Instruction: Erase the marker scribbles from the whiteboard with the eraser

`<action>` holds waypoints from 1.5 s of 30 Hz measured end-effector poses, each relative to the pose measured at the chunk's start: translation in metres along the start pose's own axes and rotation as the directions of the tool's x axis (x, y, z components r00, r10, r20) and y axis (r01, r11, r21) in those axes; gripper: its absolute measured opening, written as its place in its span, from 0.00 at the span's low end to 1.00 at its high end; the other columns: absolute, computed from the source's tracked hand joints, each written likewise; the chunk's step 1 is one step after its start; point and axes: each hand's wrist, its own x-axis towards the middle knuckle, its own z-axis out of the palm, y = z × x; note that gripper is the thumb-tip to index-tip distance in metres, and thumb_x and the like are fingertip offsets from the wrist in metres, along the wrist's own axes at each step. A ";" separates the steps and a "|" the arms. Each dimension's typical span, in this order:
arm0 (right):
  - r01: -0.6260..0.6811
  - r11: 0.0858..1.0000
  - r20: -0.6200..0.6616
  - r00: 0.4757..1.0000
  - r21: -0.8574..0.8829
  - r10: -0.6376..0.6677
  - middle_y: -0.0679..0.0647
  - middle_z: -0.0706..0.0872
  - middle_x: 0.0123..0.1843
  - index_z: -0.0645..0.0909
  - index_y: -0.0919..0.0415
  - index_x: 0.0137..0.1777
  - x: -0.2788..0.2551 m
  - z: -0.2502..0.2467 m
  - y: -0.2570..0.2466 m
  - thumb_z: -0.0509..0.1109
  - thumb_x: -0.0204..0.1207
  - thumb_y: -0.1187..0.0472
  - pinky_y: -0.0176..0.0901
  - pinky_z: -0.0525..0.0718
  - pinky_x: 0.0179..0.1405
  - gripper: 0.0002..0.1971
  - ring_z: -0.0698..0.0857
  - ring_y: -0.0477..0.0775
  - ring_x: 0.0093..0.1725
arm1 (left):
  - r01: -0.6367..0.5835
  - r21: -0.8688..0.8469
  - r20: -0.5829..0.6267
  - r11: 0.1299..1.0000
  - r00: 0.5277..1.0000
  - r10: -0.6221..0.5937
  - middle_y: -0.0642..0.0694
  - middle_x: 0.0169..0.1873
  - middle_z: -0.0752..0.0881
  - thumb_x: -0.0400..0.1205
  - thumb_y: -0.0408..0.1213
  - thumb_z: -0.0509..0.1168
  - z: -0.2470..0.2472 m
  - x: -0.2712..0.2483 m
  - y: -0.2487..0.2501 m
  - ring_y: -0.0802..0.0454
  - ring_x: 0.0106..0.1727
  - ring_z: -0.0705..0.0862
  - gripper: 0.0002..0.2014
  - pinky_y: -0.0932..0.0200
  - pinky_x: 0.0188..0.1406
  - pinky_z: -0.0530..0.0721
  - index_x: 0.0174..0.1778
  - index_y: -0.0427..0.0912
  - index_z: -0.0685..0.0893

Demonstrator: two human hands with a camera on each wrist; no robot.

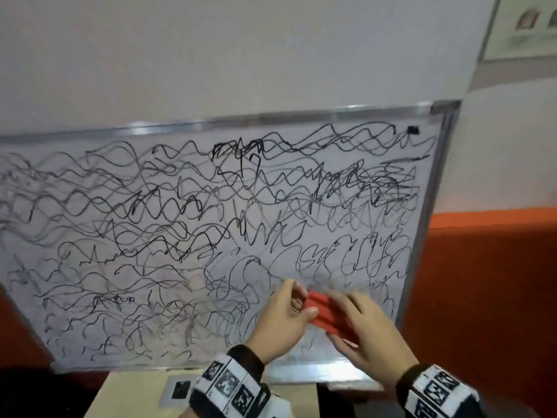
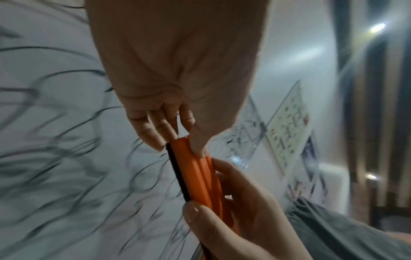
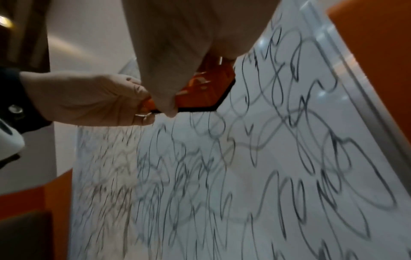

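Observation:
A whiteboard (image 1: 75,297) covered in black marker scribbles (image 1: 229,188) leans against the wall. Both hands hold an orange-red eraser (image 1: 319,312) in front of the board's lower right part. My left hand (image 1: 304,300) pinches the eraser's left end between thumb and fingers (image 2: 153,139). My right hand (image 1: 346,316) grips the other end, fingers over the top and thumb underneath. The eraser (image 2: 198,172) has a black felt strip (image 2: 177,174) that faces the board. In the right wrist view the eraser (image 3: 209,88) lies close to the scribbled surface (image 3: 266,158); whether it touches I cannot tell.
A small black magnet (image 1: 413,130) sits at the board's top right corner. The board's metal lower rail (image 1: 316,372) stands on a wooden table (image 1: 135,393) with a square marker card (image 1: 177,390). An orange wall band (image 1: 482,282) runs to the right; a framed picture (image 1: 524,25) hangs above.

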 end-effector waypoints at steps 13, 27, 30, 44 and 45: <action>-0.260 0.960 -0.710 0.656 0.105 0.255 0.55 0.75 0.58 0.62 0.37 0.82 0.097 -0.148 0.027 0.79 0.73 0.52 0.53 0.79 0.56 0.41 0.73 0.56 0.55 | -0.244 0.815 -0.230 0.525 0.696 0.680 0.43 0.85 0.57 0.80 0.46 0.62 -0.054 0.104 0.173 0.48 0.84 0.57 0.34 0.46 0.83 0.49 0.83 0.42 0.63; -0.411 0.911 -0.802 0.533 0.034 0.271 0.56 0.75 0.59 0.74 0.43 0.77 0.111 -0.133 0.068 0.80 0.70 0.61 0.58 0.77 0.56 0.35 0.76 0.60 0.56 | -0.216 0.847 -0.220 0.485 0.689 0.691 0.38 0.80 0.67 0.77 0.46 0.50 -0.076 0.131 0.163 0.43 0.84 0.58 0.36 0.38 0.85 0.43 0.84 0.40 0.61; -0.402 0.910 -0.808 0.501 0.100 0.310 0.57 0.76 0.59 0.75 0.44 0.77 0.113 -0.128 0.068 0.79 0.71 0.61 0.57 0.77 0.56 0.34 0.75 0.59 0.56 | -0.223 0.843 -0.234 0.490 0.668 0.706 0.36 0.76 0.71 0.71 0.43 0.49 -0.074 0.133 0.163 0.40 0.81 0.62 0.39 0.35 0.84 0.45 0.82 0.37 0.65; -0.396 0.915 -0.783 0.592 -0.076 0.191 0.57 0.77 0.58 0.72 0.43 0.77 0.103 -0.133 0.073 0.79 0.73 0.58 0.61 0.81 0.50 0.33 0.76 0.61 0.53 | -0.257 0.818 -0.250 0.515 0.648 0.720 0.35 0.74 0.72 0.64 0.37 0.57 -0.070 0.133 0.162 0.38 0.81 0.62 0.42 0.36 0.84 0.43 0.80 0.34 0.68; -0.396 0.916 -0.787 0.586 -0.070 0.193 0.57 0.77 0.58 0.73 0.44 0.77 0.100 -0.134 0.075 0.79 0.73 0.58 0.62 0.82 0.50 0.32 0.76 0.61 0.53 | -0.256 0.819 -0.248 0.513 0.648 0.720 0.35 0.74 0.72 0.63 0.38 0.57 -0.070 0.133 0.163 0.38 0.81 0.62 0.43 0.36 0.84 0.43 0.80 0.34 0.68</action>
